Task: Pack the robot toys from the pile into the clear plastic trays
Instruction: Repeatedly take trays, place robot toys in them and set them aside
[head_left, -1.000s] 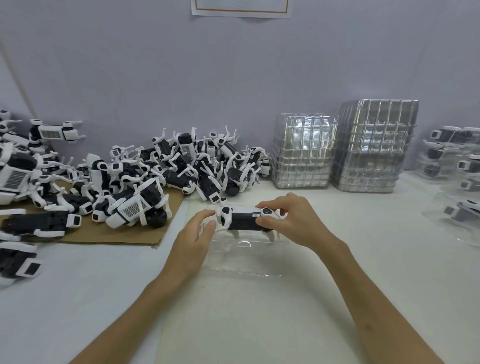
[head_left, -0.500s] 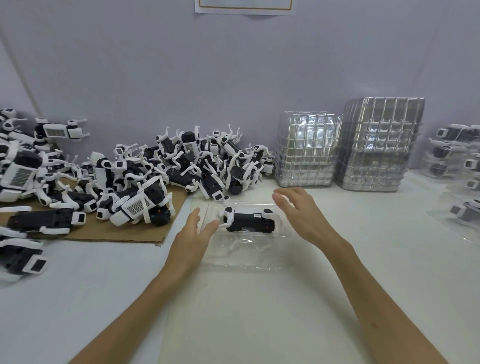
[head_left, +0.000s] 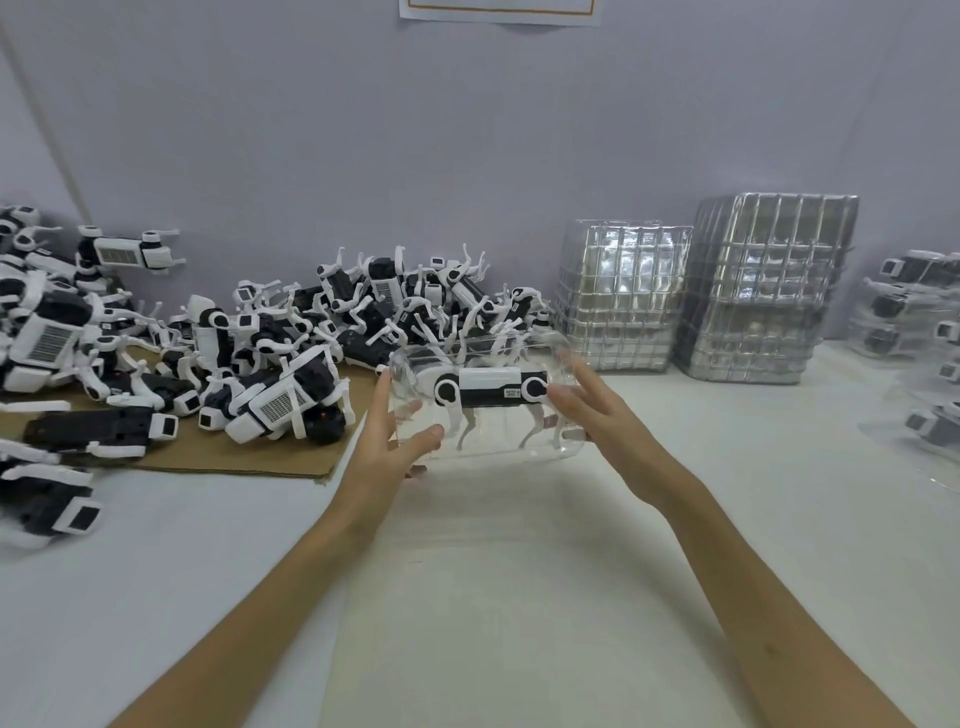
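— Lifted since half a second ago, is it, the clear plastic tray (head_left: 493, 441)?

— Yes. It lay flat on the white table (head_left: 493, 571) then. Now it is raised above it and tipped up to face the camera, with the robot toy (head_left: 491, 389) seated inside.

— Which way does the toy run?

— Its long axis lies left to right, about level. The black-and-white body is uppermost and the white legs point down toward the tray's lower rim. Which end is the head cannot be told.

— And the hands?

— The tray sits between them. The left hand (head_left: 387, 447) pinches the lower left corner, thumb on the front, a fingertip showing beneath. The right hand (head_left: 608, 431) presses straight, spread fingers to the right end, beside the toy's round joint; it is blurred.

— What lies behind?

— The pile of robot toys (head_left: 291, 343) on brown cardboard (head_left: 218, 457) is just behind the left hand. Two stacks of empty trays (head_left: 623, 301) stand behind the right hand, against the wall.
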